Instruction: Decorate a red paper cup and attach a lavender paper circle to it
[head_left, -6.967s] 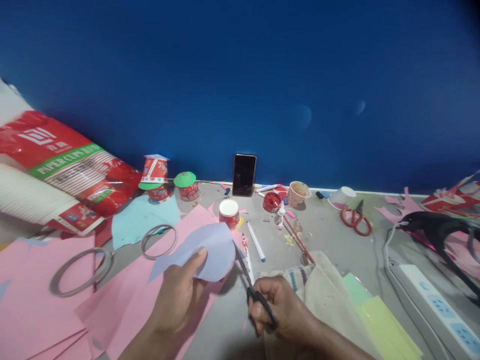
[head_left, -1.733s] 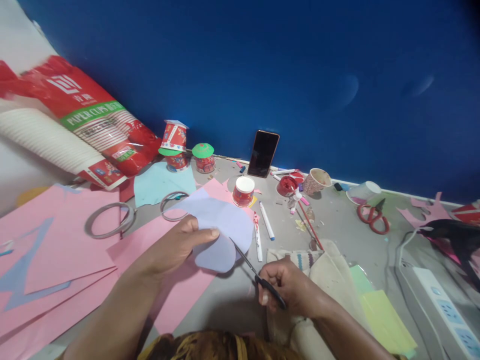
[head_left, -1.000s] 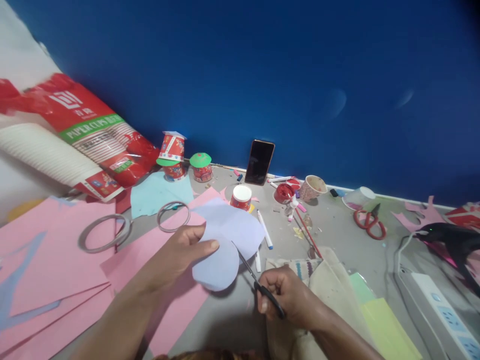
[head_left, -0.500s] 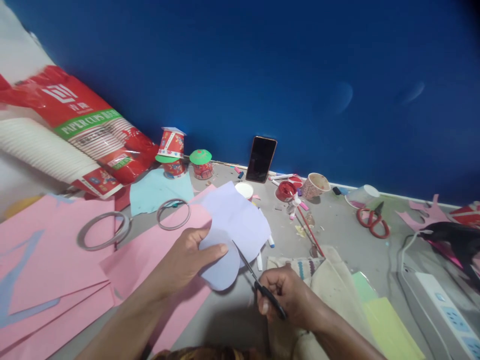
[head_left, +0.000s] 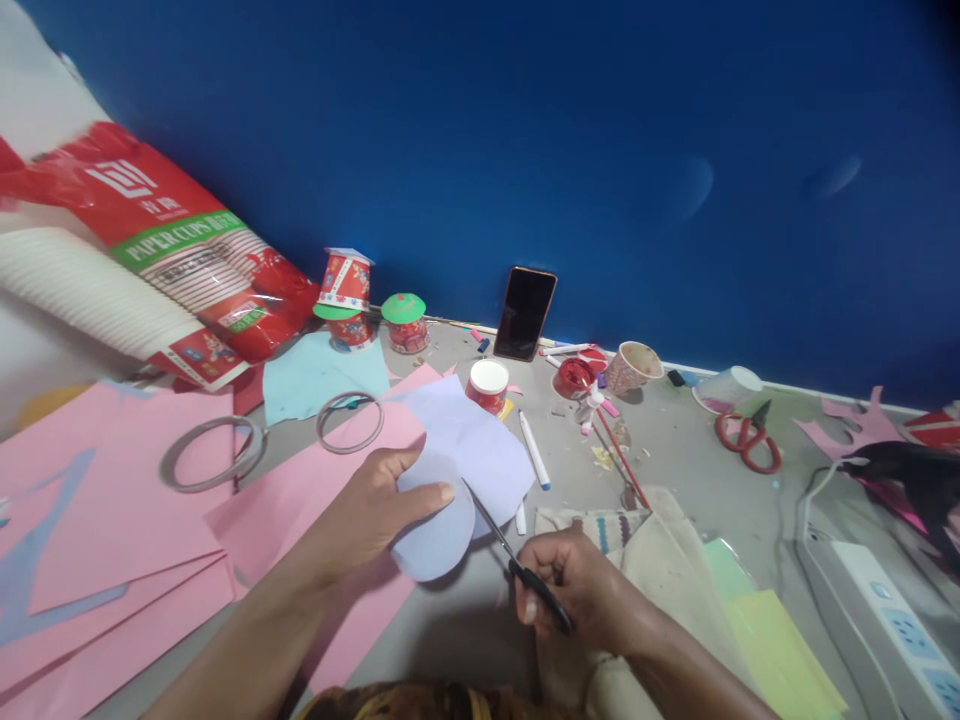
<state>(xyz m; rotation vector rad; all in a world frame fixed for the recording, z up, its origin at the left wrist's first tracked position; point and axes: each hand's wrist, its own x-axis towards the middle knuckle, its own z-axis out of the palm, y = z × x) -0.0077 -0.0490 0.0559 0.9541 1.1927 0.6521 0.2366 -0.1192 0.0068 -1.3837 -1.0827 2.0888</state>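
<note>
Between the thumb and fingers of my left hand is a sheet of lilac paper. Its near part has a rounded, cut edge. My right hand grips a pair of scissors with black handles. Their blades reach up and left to the paper, at the slit between the rounded part and the rest of the sheet. Pink paper lies under my left hand and forearm. A white marker lies just right of the lilac sheet.
Two tape rings lie on the pink paper. Decorated paper cups, a small white-lidded tub and a phone stand at the back. Red-handled scissors and a power strip are at right, a cloth nearer.
The lilac paper has turned and shifted slightly left, uncovering the white-lidded tub and more of the white marker. Both hands keep their holds. The view has shifted slightly.
</note>
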